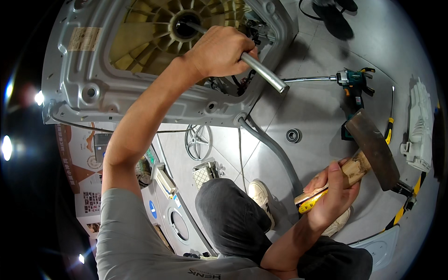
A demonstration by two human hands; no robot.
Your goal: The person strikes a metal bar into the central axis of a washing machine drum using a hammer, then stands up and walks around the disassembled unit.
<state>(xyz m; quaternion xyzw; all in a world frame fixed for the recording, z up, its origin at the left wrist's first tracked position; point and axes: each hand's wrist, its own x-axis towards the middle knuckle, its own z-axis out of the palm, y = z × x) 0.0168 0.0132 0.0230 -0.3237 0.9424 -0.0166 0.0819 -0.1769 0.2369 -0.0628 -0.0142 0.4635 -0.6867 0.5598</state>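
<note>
My left hand [224, 51] is closed around a steel rod [266, 72]. The rod's far end is in the dark central hub [183, 28] of a ribbed yellowish plastic drum [144, 39], inside a grey metal cabinet [81, 65]. At lower right my right hand [329, 186] grips the wooden handle of a hammer [371, 149], whose large dark head is raised above the floor.
On the tiled floor are a cordless power tool [350, 81], bearing [293, 135], screwdriver [389, 126], white plastic part [419, 126] and pulley [198, 142]. A grey hose [273, 149] runs from the cabinet. Another person's dark shoe [333, 21] is at the top.
</note>
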